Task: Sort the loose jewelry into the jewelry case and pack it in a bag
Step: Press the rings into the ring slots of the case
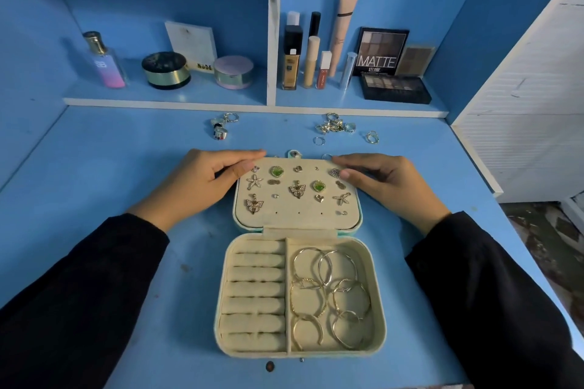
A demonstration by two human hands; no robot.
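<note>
Two far corners of the lid (pixel 297 217) of the open jewelry case (pixel 316 353) are pinched, one by the left hand (pixel 205 181), one by the right hand (pixel 384 181). Loose rings (pixel 335 127) are scattered beyond the case.

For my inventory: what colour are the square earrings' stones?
The stones are green; the head view shows them.

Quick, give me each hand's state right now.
Left hand: pinching the far left corner of the open teal, cream-lined jewelry case lid.
Right hand: pinching the same lid's far right corner.
</note>
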